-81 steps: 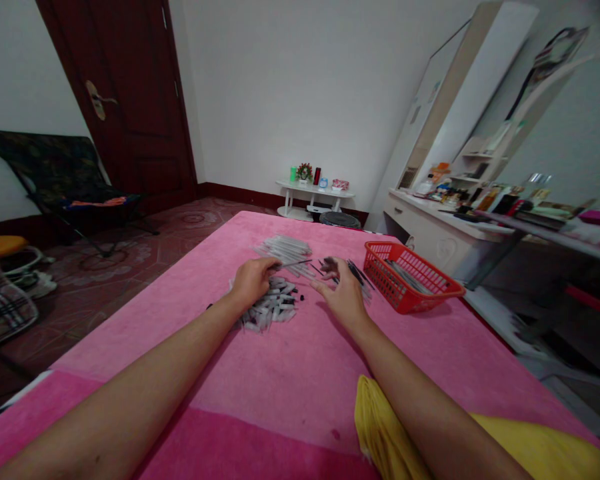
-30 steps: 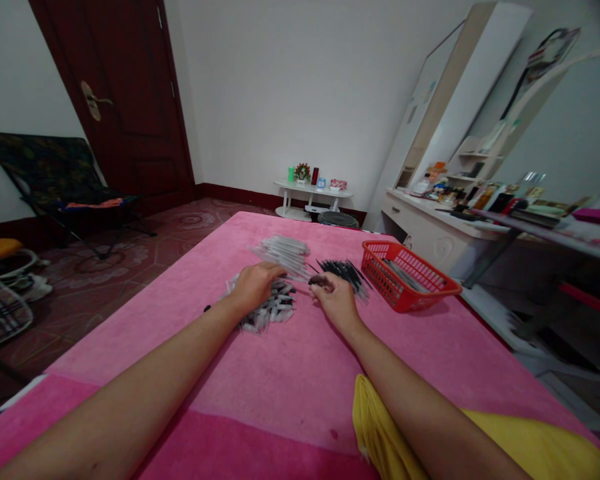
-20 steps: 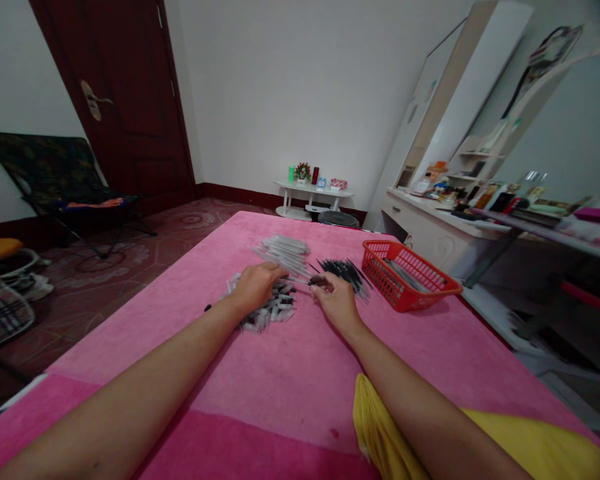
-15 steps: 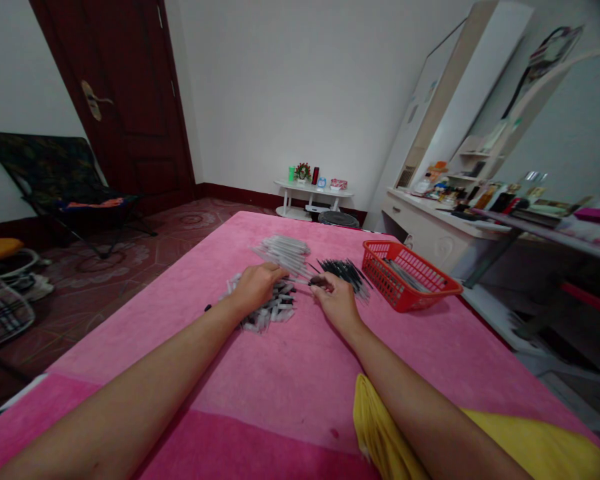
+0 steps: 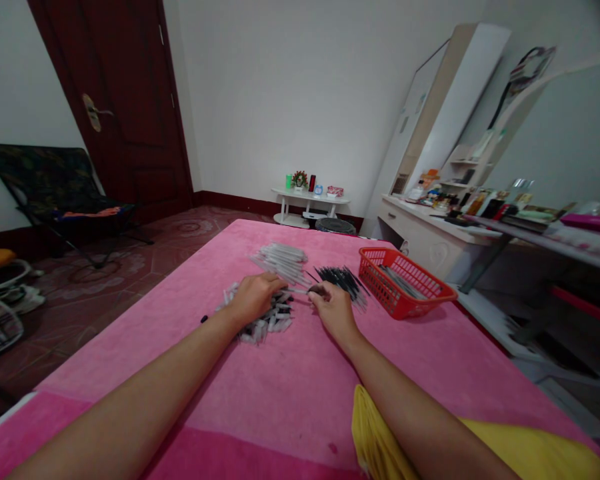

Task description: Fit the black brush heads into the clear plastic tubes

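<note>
A thin, translucent pen (image 5: 299,290) spans the gap between my hands above the pink cloth (image 5: 290,387). My left hand (image 5: 256,297) pinches its left end, over a heap of clear and black pen caps (image 5: 265,328). The fingers of my right hand (image 5: 336,313) are closed on the other end, where something dark shows at the fingertips. Just beyond the hands lies a stack of clear pen barrels (image 5: 283,259). Dark, thin pen refills (image 5: 341,279) are bunched past my right hand. Fingers hide both tips of the held pen.
A red plastic basket (image 5: 405,303) with several finished-looking pens inside stands at the right. One black cap (image 5: 204,319) lies apart on the left. Yellow fabric (image 5: 380,433) lies beneath my right forearm. A dressing table (image 5: 430,233) borders the right side.
The view has shifted slightly, so the scene sits a little lower. Both hands keep their grip on the pen, with only a slight shift of the right fingers.
</note>
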`<state>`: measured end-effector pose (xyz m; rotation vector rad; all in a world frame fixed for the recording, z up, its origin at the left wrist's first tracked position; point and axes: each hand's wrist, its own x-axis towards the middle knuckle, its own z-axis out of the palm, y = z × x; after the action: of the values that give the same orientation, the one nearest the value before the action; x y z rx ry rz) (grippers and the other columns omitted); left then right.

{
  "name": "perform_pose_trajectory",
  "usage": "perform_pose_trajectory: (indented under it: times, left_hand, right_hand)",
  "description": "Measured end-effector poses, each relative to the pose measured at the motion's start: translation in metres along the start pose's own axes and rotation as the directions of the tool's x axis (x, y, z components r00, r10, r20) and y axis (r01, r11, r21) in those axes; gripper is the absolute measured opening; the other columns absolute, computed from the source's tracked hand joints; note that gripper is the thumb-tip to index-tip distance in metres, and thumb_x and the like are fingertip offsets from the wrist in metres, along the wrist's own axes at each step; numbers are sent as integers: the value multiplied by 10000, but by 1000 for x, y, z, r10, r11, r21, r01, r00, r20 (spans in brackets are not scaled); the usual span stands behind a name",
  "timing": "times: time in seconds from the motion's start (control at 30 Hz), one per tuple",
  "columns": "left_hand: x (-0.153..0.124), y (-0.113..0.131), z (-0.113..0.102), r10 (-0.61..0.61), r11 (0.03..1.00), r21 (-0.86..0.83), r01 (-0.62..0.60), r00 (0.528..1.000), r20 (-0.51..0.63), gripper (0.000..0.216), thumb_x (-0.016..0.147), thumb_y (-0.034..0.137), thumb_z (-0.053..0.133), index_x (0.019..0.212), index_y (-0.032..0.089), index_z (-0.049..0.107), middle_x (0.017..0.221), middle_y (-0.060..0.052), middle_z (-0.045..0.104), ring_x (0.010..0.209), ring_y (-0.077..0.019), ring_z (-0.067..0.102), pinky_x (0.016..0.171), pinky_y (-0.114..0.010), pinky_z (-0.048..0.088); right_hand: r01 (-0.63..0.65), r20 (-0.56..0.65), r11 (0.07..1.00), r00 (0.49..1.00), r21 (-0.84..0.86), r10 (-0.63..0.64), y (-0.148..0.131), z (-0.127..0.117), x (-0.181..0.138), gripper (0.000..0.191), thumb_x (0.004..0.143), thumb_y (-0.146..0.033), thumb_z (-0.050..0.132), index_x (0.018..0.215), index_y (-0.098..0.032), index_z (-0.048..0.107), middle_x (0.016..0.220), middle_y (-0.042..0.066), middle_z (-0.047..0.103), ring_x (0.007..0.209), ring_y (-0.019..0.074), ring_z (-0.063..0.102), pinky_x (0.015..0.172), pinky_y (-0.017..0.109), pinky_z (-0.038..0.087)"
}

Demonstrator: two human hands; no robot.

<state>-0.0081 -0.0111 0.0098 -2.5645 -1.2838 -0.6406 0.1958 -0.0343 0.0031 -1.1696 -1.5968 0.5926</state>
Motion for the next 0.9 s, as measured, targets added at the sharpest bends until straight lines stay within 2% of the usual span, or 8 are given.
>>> perform_pose_trajectory:
  times: [0.1, 0.23, 0.4, 0.5, 0.67, 0.77, 0.9]
  left_hand:
    - [1, 1, -2, 8, 1000, -10, -8, 1000, 0, 342, 782, 98, 482, 1045, 242, 645, 942, -41, 670, 878, -165, 602, 703, -232, 440]
    - [1, 2, -4, 34, 999, -34, -34, 999, -10, 360, 774, 80, 482, 1046, 251, 646, 945, -29, 677, 878, -164, 609, 712, -236, 444]
    - [2, 3, -2, 31, 998, -47, -32, 999, -11, 338, 771, 84, 499, 1019, 251, 656, 924, -32, 680, 873, -167, 614, 717, -239, 446]
    - [2, 3, -2, 21, 998, -55, -22, 1000, -16, 349, 765, 77, 498, 1024, 254, 652, 914, -32, 679, 863, -167, 616, 711, -238, 444]
    - [2, 3, -4, -16, 998, -56, 14, 999, -34, 342, 770, 82, 489, 1018, 255, 649, 899, -31, 675, 834, -165, 615, 683, -238, 435]
    - [2, 4, -5, -24, 999, -38, 23, 999, -26, 339, 773, 85, 486, 1014, 259, 649, 885, -26, 672, 815, -160, 612, 667, -234, 428]
    - [2, 4, -5, -19, 999, -40, 18, 1000, -15, 328, 774, 97, 495, 1010, 262, 650, 874, -23, 671, 820, -162, 613, 673, -231, 430]
  right_hand:
    - [-23, 27, 1000, 999, -17, 23, 7, 0, 0, 124, 741, -255, 521, 734, -168, 609, 662, 13, 622, 527, 130, 566, 468, 218, 441]
    - [7, 66, 984, 998, -177, 5, 15, -2, 0, 141, 789, -262, 496, 710, -179, 579, 556, -14, 577, 480, 118, 531, 465, 202, 376]
    - [31, 77, 937, 997, -348, -4, 12, -3, -1, 372, 892, -341, 379, 606, -185, 558, 492, 0, 544, 487, 127, 522, 497, 214, 341]
    - [36, 73, 939, 997, -342, -12, 9, -4, -1, 366, 895, -366, 384, 646, -186, 583, 534, 13, 577, 513, 136, 535, 505, 219, 345]
    - [48, 27, 965, 999, -259, -42, 7, -6, -1, 151, 812, -314, 514, 812, -201, 614, 645, 3, 629, 563, 143, 558, 526, 221, 375]
    - [50, 62, 961, 997, -272, -35, 8, -7, -1, 128, 798, -278, 519, 742, -201, 605, 617, -3, 615, 562, 141, 557, 534, 219, 378]
    - [37, 104, 947, 995, -320, -4, 9, -8, -3, 216, 832, -290, 477, 675, -200, 596, 590, 4, 605, 550, 140, 558, 532, 219, 371]
